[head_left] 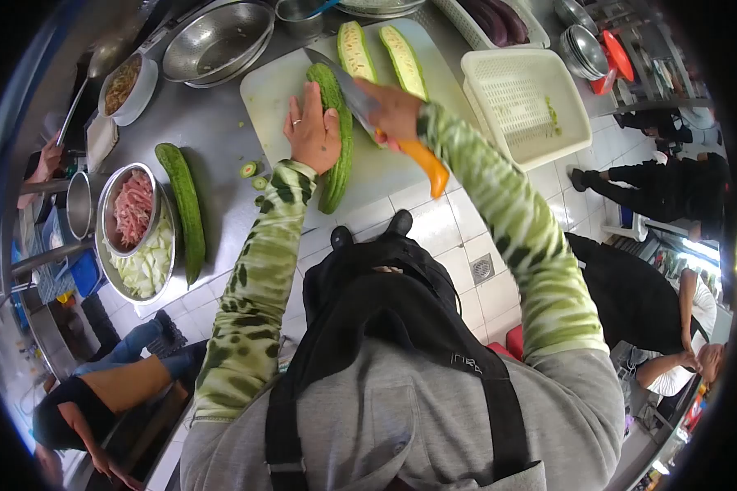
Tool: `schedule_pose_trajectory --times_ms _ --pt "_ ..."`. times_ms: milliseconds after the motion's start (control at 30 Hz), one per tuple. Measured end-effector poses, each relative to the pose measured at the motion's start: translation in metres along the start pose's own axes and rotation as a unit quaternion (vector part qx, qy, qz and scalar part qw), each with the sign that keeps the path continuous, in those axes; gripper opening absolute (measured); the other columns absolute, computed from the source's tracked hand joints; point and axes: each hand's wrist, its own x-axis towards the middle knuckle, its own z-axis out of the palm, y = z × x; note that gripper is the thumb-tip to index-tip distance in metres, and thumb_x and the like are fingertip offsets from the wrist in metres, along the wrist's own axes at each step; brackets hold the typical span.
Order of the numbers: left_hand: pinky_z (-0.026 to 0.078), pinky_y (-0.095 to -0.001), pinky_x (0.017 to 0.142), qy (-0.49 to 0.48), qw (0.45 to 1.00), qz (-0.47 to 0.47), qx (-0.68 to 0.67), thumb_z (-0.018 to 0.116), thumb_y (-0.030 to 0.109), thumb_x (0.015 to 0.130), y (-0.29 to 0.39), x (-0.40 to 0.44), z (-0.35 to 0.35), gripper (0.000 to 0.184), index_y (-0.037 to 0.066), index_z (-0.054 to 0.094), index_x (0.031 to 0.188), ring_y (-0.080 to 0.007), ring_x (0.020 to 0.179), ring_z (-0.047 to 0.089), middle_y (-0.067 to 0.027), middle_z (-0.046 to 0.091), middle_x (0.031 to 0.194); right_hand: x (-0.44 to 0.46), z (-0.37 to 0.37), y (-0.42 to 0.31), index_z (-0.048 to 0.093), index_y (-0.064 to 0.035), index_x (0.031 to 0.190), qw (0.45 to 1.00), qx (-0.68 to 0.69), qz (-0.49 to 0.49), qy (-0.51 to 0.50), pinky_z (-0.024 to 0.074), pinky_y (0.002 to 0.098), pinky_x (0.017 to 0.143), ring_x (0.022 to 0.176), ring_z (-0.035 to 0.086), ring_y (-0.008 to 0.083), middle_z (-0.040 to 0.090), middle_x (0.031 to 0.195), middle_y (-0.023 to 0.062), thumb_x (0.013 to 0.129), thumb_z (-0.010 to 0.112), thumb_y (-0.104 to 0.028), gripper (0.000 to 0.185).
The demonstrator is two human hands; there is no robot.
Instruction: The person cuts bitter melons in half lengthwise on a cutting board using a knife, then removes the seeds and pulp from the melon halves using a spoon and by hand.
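Observation:
My left hand [311, 135] lies with fingers stretched out over a long, bumpy green gourd [336, 168] on a pale cutting board [278, 82]. My right hand [395, 112] is closed round a knife [426, 162] with an orange handle. Its blade runs along the gourd's right side, pointing away from me; whether the edge touches the skin I cannot tell. Beyond it, a gourd half [354, 51] and another half [403, 61] lie with their pale, seedy faces up. Cut end pieces [249, 169] sit off the board's left edge.
A whole green gourd [183, 209] lies at left, beside a bowl of sliced meat [134, 209] and a bowl of chopped pale vegetable [151, 274]. At right stands a cream basket [577, 135]. A metal colander [213, 49] is at the back left. Other people stand on both sides.

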Motion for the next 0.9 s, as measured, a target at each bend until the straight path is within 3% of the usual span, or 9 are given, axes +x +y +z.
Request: schedule_pose_trajectory --times_ms 133,300,500,600,800,900 --pt "0.008 -0.0576 0.114 -0.014 1.000 -0.003 0.000 0.043 0.032 0.098 0.001 0.002 -0.002 0.063 0.008 0.024 0.153 -0.0495 0.143 0.018 -0.0179 0.026 0.158 -0.022 0.000 -0.011 0.020 -0.0226 0.156 0.996 0.056 0.065 -0.021 0.0474 0.0314 0.041 0.046 0.055 0.0142 0.063 0.070 0.0094 0.086 0.046 -0.009 0.076" --pt "0.007 -0.0598 0.113 -0.065 0.995 0.070 0.010 0.040 0.034 0.099 0.010 -0.029 -0.037 0.064 0.010 0.021 0.155 -0.0506 0.143 0.017 -0.0175 0.024 0.159 -0.002 -0.019 -0.027 0.018 -0.0193 0.156 0.999 0.038 0.023 -0.018 0.0487 0.0306 0.044 0.048 0.056 0.0145 0.063 0.071 0.0113 0.086 0.047 -0.006 0.077" --pt "0.007 -0.0617 0.113 -0.060 0.996 0.062 0.028 0.038 0.033 0.099 0.011 -0.046 -0.037 0.062 0.011 0.021 0.155 -0.0524 0.143 0.016 -0.0170 0.023 0.159 0.023 -0.010 -0.020 0.015 -0.0167 0.157 0.999 0.012 0.012 -0.028 0.0479 0.0322 0.043 0.046 0.055 0.0161 0.063 0.070 0.0127 0.085 0.044 -0.005 0.078" --pt "0.002 -0.0557 0.115 -0.061 0.996 0.056 0.046 0.037 0.030 0.100 0.011 -0.046 -0.036 0.061 0.013 0.017 0.156 -0.0460 0.147 0.010 -0.0156 0.021 0.160 0.007 0.001 -0.020 0.013 -0.0161 0.157 1.000 0.020 0.008 -0.015 0.0491 0.0338 0.042 0.046 0.057 0.0169 0.063 0.068 0.0123 0.085 0.043 -0.004 0.079" --pt "0.006 -0.0628 0.113 -0.058 0.996 0.058 0.048 0.033 0.036 0.099 0.010 -0.045 -0.034 0.063 0.013 0.018 0.156 -0.0509 0.144 0.013 -0.0160 0.021 0.160 -0.027 0.025 -0.013 0.013 -0.0170 0.157 0.999 0.029 0.020 0.008 0.0505 0.0335 0.043 0.047 0.057 0.0164 0.064 0.071 0.0120 0.086 0.043 -0.004 0.078" --pt "0.006 -0.0630 0.113 -0.130 0.981 0.101 0.099 0.030 0.038 0.100 -0.002 -0.028 -0.051 0.063 0.012 0.017 0.156 -0.0499 0.144 0.014 -0.0153 0.021 0.160 -0.018 0.007 -0.016 0.012 -0.0181 0.157 1.000 0.023 0.009 -0.008 0.0501 0.0325 0.044 0.047 0.056 0.0157 0.064 0.072 0.0119 0.087 0.042 -0.004 0.077"
